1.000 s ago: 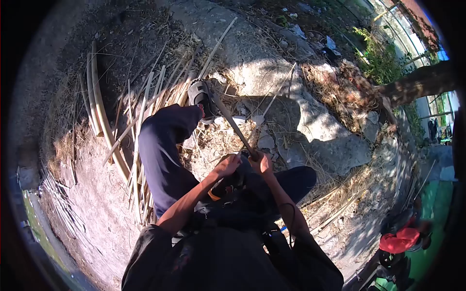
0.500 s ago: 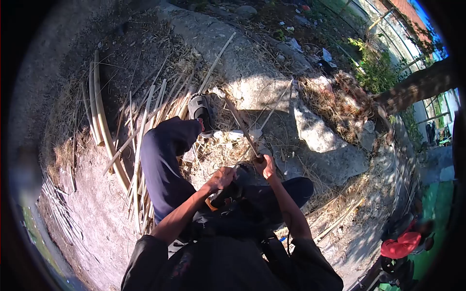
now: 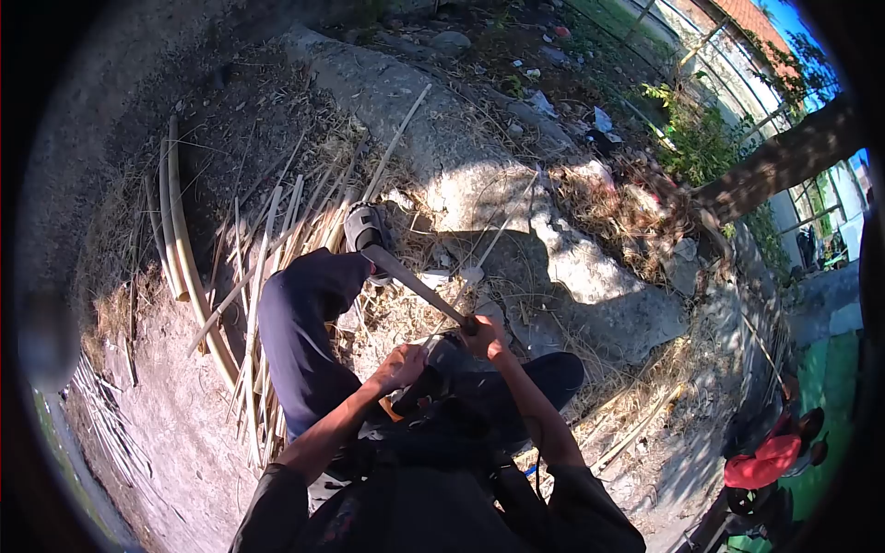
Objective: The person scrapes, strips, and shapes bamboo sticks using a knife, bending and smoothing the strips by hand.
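My right hand is closed round the dark handle of a machete. Its long blade points up and left, its tip near the shoe on my left foot. Lower and to the left, my left hand is closed in front of my lap. A thin pale bamboo strip runs from near the left hand up over the stone, passing behind the blade. Its lower end is hidden around my fingers.
Split bamboo strips lie in a pile left of my leg, beside thicker curved poles. Rock and dry grass spread ahead. A tree trunk slants in at right. A person in a red top is at lower right.
The machete has swung left and its flat side now shows more. Both hands appear slightly lower and further left, as the whole view has shifted a little.
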`<state>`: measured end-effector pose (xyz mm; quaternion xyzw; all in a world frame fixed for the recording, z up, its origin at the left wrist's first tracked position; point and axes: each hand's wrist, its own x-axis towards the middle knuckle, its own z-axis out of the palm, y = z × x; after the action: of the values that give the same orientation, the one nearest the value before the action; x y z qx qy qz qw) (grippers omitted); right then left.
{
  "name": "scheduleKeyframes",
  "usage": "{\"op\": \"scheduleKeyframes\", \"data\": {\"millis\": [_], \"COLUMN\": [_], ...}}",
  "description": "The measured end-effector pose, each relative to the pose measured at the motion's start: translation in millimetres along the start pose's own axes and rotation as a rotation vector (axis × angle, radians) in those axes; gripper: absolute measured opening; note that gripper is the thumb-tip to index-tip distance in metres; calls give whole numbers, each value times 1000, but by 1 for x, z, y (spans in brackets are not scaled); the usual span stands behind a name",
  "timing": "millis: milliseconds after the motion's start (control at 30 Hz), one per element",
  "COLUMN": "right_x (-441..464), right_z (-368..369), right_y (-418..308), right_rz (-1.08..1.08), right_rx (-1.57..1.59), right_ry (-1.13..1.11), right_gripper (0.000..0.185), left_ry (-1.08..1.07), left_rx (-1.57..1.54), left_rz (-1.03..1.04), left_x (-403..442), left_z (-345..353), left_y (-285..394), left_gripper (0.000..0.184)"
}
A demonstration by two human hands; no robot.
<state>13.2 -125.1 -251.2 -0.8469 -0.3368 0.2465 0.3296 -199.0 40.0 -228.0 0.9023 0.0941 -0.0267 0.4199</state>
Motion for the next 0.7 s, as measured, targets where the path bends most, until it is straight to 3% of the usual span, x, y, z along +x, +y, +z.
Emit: {"op": "scheduleKeyframes", "data": {"millis": [33, 100, 133, 167, 233, 267, 333, 433, 467, 600, 633, 700], "right_x": [9, 26, 28, 31, 20, 19, 10, 24, 32, 24, 15, 1], "right_z": [-6, -10, -9, -8, -15, -3, -9, -25, -30, -30, -26, -31], "right_y": [8, 31, 31, 29, 22, 33, 22, 50, 60, 29, 28, 8], "right_rz": [77, 177, 150, 136, 53, -96, -130, -17, 70, 40, 31, -204], "right_rx": [-17, 4, 15, 20, 82, -24, -25, -22, -46, 225, 22, 139], "right_ry": [-34, 106, 157, 171, 132, 149, 239, 281, 291, 171, 101, 219], "right_gripper": [22, 21, 22, 22, 20, 19, 18, 22, 23, 21, 20, 18], "left_ry": [-1, -46, -84, -156, -62, -289, -182, -99, -197, -380, -377, -370], "left_rx": [2, -9, 112, -166, -39, -430, -160, -134, -147, -180, -196, -228], "left_rz": [-1, -12, 189, -266, 112, -557, -66, 130, 20, -180, -193, -219], "left_x": [-4, -16, -10, -8, -6, -1, -5, -18, -22, -17, -18, -21], "left_z": [-8, -31, -44, -47, -59, -75, -55, -66, -76, -90, -86, -78], "left_y": [9, 25, 32, 50, 52, 76, 41, 55, 63, 72, 68, 61], "left_gripper": [27, 21, 22, 26, 34, 35, 35, 37, 25, 16, 16, 16]}}
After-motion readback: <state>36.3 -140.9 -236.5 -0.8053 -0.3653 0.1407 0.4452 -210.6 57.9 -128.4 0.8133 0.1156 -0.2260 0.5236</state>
